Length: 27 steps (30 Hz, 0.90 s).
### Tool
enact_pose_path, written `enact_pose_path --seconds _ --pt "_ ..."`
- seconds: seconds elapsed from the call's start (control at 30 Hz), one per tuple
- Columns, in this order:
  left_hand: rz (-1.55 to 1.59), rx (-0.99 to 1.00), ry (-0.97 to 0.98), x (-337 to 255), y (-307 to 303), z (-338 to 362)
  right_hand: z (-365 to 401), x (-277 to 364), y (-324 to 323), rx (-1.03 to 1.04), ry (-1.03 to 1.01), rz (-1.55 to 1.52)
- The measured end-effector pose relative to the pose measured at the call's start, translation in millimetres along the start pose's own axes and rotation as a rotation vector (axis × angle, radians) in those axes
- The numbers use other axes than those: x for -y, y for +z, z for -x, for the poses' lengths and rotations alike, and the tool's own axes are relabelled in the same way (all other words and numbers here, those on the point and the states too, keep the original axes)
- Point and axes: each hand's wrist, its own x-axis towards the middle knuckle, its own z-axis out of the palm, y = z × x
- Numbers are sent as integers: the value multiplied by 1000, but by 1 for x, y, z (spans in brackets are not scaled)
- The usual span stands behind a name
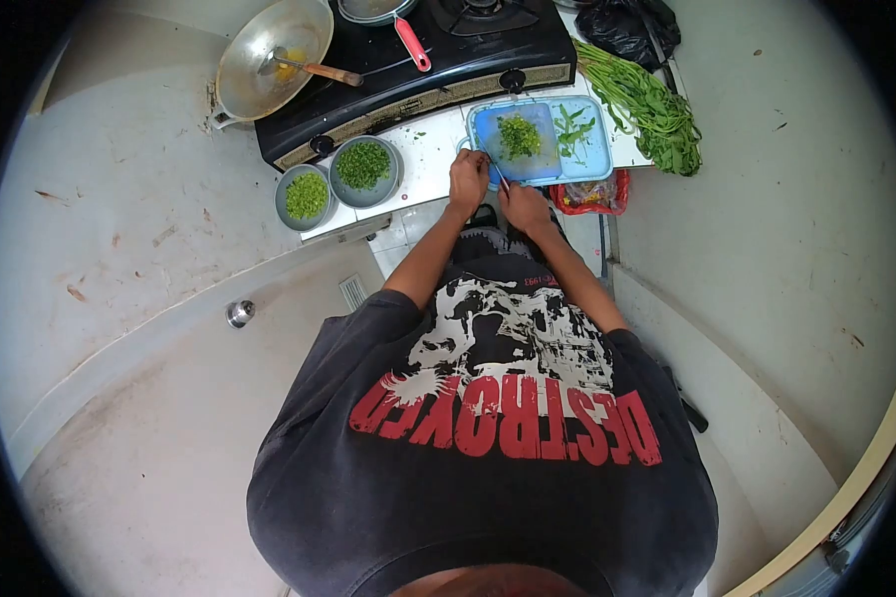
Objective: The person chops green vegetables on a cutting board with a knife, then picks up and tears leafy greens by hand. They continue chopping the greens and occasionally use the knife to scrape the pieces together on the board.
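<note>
My right hand (pixel 524 207) is closed around the handle of a knife (pixel 503 182), its thin blade pointing up and left over the near edge of a blue cutting board (pixel 484 121). Close by the blade, my left hand (pixel 469 177) has its fingers bent together at the board's near left corner; what they hold, if anything, is hidden. A heap of chopped green vegetable (pixel 519 136) lies on the board. The board rests on a light blue tray (pixel 597 167), where loose green leaves (pixel 573 131) lie to the right.
Two grey bowls of chopped greens, one darker (pixel 361 164) and one lighter (pixel 307 196), stand left. Behind is a black gas stove (pixel 418 95) with a wok (pixel 269 60) and a red-handled pan (pixel 411 45). Leafy greens (pixel 647 104), a black bag (pixel 627 30) and a red basket (pixel 622 194) are right.
</note>
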Motion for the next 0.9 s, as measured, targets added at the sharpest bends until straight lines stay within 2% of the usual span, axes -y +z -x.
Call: enact_pose_path --seconds 0.2,0.3,0.47,0.57,0.67,0.77,0.9 --pt "-52 -10 96 -2 -7 5 7 1 -2 -42 -3 -18" --pt "-89 -27 95 -1 -5 4 15 -5 -7 11 43 11" --pt "-296 -1 163 -14 -8 -3 2 -10 -16 -66 102 -26" --pt "-291 -2 222 -10 -3 -14 2 -6 -19 -84 88 -55" --pt "-275 -31 192 -10 1 -15 9 -5 -20 -75 56 -67" --pt "-128 -11 14 -9 3 -13 21 -6 -19 -60 22 -34" --pt "-85 -25 40 -12 1 -12 24 -13 -13 -27 19 -18"
